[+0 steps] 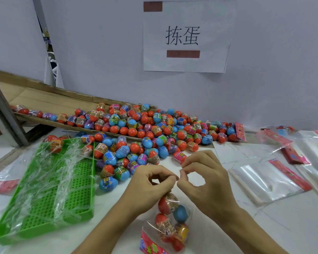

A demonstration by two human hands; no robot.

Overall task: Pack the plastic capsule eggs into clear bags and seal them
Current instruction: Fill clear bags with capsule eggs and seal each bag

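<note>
Capsule eggs [170, 215], four or so, sit bagged in a clear bag [168, 222] at the tabletop's near edge. Left hand [151, 182] and right hand [204, 173] pinch its mouth between thumb and fingertips. Looks like sealing; next probably pressing the flap flat.

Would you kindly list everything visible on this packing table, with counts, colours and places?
loose capsule eggs: too many to count, mostly red and blue, heaped mid-table
filled bag: one, clear with pink header, held at its mouth, several eggs inside
green tray: one, perforated, left, clear film strips lying in it
empty bags: a stack, clear with pink headers, right
cardboard flap: one, brown, behind the eggs at left
paper sign: one, white, on the wall
left hand: pinching the bag's mouth
right hand: pinching the bag's mouth
</note>
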